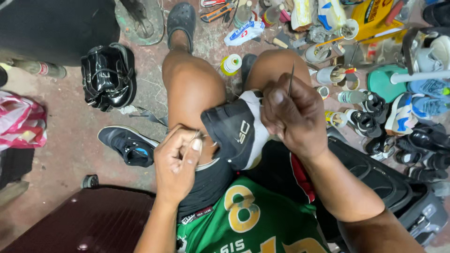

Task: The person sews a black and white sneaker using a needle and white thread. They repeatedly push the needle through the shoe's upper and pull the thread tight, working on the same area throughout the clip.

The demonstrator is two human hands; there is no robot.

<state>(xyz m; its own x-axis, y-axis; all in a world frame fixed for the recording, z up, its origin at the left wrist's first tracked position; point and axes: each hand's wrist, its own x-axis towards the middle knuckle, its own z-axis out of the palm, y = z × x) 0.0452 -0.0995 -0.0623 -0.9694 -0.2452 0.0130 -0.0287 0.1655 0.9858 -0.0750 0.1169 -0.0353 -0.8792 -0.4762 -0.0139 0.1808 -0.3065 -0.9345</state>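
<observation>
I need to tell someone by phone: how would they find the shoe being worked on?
Look between the seated person's bare knees. The black shoe with a white sole edge is gripped by the right hand. The other black shoe lies flat on the floor.

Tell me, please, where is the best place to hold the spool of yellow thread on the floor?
Probably grip the spool of yellow thread around its round sides, coming from above. It stands upright on the floor between the knees, top open, with a sandal close on its right.

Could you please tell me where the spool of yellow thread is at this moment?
In the head view, the spool of yellow thread stands on the concrete floor between the person's knees, above the black-and-white shoe being stitched.
</observation>
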